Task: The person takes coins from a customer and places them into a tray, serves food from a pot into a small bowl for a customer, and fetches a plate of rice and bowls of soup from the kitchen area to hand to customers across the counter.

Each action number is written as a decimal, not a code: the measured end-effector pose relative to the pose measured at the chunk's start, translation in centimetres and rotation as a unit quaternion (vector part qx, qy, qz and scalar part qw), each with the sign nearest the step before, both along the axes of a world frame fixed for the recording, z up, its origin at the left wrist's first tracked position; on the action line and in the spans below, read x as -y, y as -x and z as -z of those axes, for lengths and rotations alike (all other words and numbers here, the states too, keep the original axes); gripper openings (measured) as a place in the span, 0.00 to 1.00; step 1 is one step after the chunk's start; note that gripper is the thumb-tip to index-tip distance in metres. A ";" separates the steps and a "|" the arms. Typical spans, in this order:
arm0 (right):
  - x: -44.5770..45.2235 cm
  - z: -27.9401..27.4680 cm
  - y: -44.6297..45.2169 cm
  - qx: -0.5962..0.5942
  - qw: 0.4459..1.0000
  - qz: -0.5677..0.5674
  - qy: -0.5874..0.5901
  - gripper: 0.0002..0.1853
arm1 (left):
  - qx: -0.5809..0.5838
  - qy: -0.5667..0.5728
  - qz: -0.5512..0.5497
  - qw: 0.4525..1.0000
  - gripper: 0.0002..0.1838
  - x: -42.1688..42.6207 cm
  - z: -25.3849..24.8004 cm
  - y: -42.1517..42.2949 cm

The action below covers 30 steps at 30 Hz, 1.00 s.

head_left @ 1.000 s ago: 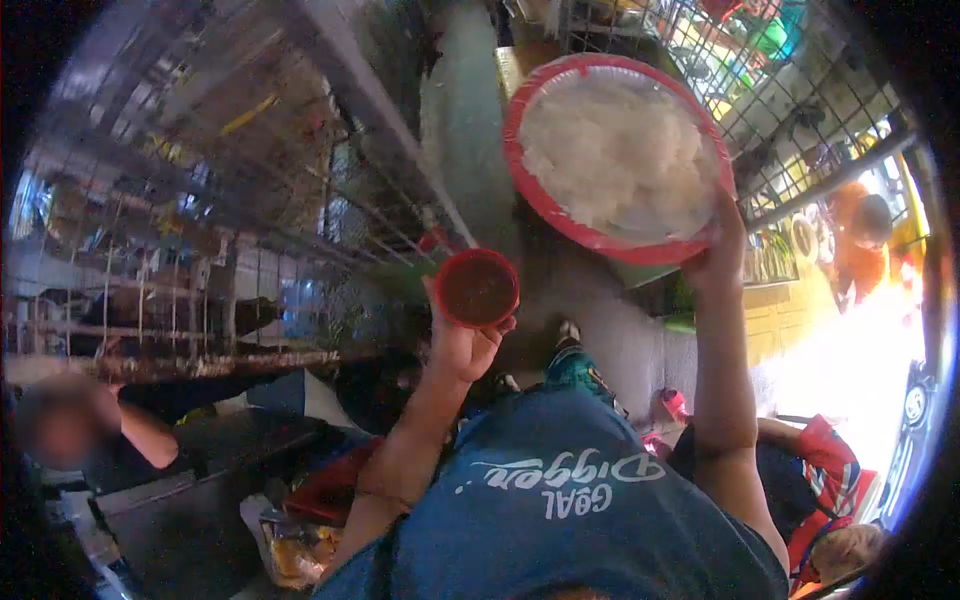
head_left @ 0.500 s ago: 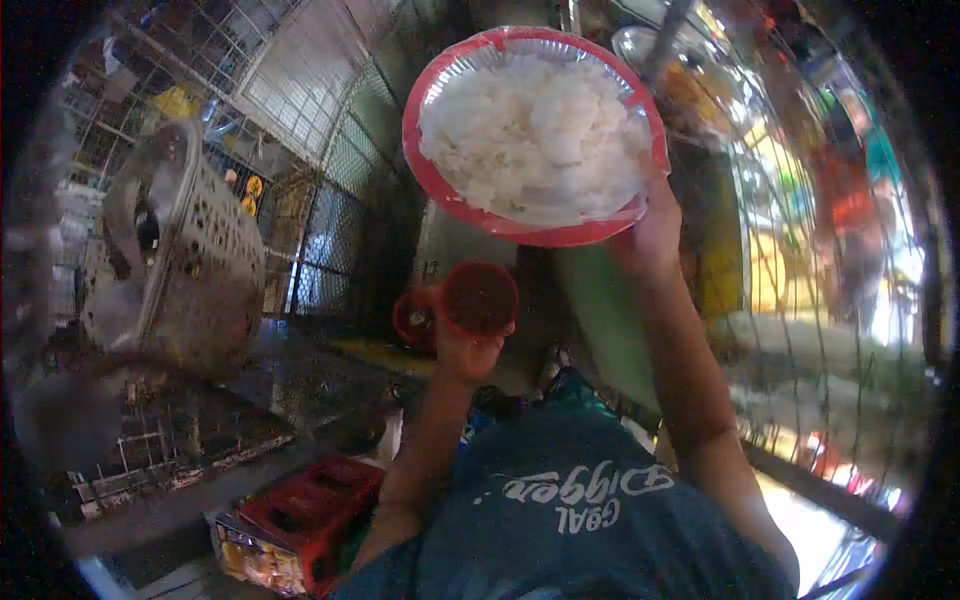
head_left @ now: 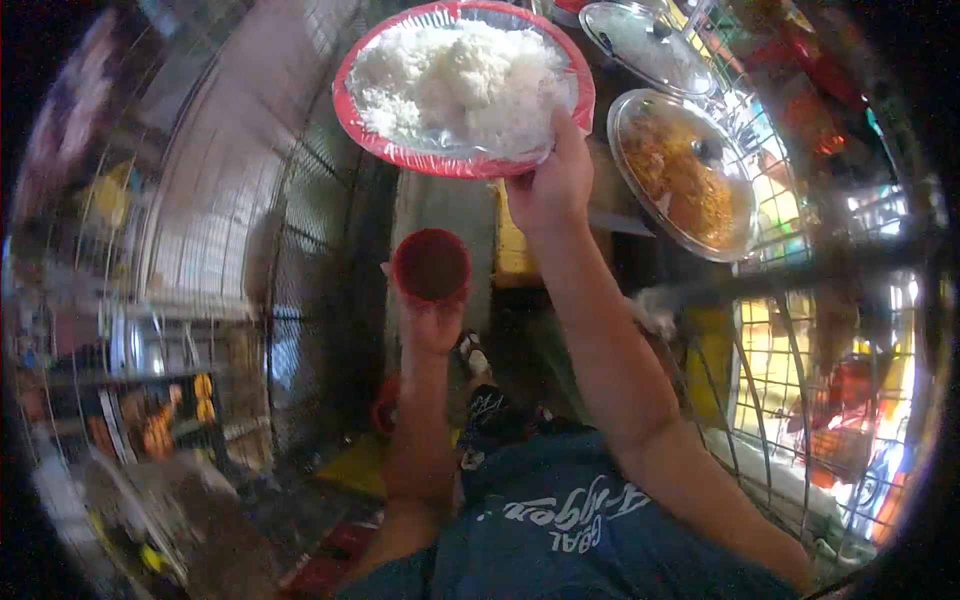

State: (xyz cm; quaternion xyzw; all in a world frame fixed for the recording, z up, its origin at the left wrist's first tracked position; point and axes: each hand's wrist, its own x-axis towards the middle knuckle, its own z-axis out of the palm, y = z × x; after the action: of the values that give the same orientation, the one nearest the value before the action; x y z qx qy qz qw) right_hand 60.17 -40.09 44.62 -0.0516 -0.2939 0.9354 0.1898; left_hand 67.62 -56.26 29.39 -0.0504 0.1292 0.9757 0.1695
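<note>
My right hand [head_left: 555, 175] grips the lower right rim of a red plate lined with clear plastic, its thumb on top near the food. White rice [head_left: 465, 75] is heaped on this plate [head_left: 368, 140], held out ahead at the top of the view. Lower and to the left, my left hand [head_left: 435, 320] is wrapped round a red cup [head_left: 432, 265]. The cup's mouth faces the camera; its inside is dark, so I cannot tell what it contains.
On the right stand a pot of orange-yellow food under a glass lid [head_left: 685, 175] and another glass lid [head_left: 645, 45] behind it. Wire mesh [head_left: 790, 370] runs along the right, with more grating [head_left: 305, 230] on the left. A red container [head_left: 385, 405] sits low beside my left forearm.
The view has turned toward the right. The lidded food now shows clearly, and the perforated basket at left has slid down and back. Both hands keep hold of plate and cup.
</note>
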 end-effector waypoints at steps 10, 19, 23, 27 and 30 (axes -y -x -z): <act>-8.4 0.7 18.1 -0.096 0.983 0.139 -0.070 0.22 | 0.056 -0.003 0.088 0.995 0.28 -1.4 -1.2 20.6; -19.3 -3.2 26.7 -0.054 0.970 0.238 0.006 0.22 | 0.029 0.035 0.171 0.984 0.35 -5.1 -0.6 36.6; -24.9 -2.4 30.5 -0.008 0.968 0.248 0.037 0.22 | 0.003 0.088 0.176 0.980 0.37 -8.6 -3.1 44.1; -29.7 -3.3 34.8 0.026 0.956 0.294 -0.002 0.22 | -0.025 0.072 0.232 0.970 0.36 -11.2 -5.7 51.3; -33.5 -4.3 38.7 0.070 0.936 0.344 -0.027 0.24 | -0.037 0.037 0.279 0.959 0.36 -13.1 -5.9 57.2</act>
State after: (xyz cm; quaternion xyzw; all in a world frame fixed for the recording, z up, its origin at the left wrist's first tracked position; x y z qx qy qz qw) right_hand 21.46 -6.60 48.89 -0.2102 -0.2956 0.7990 0.4797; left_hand 10.39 -43.17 35.28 0.0178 0.1806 0.8852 0.4284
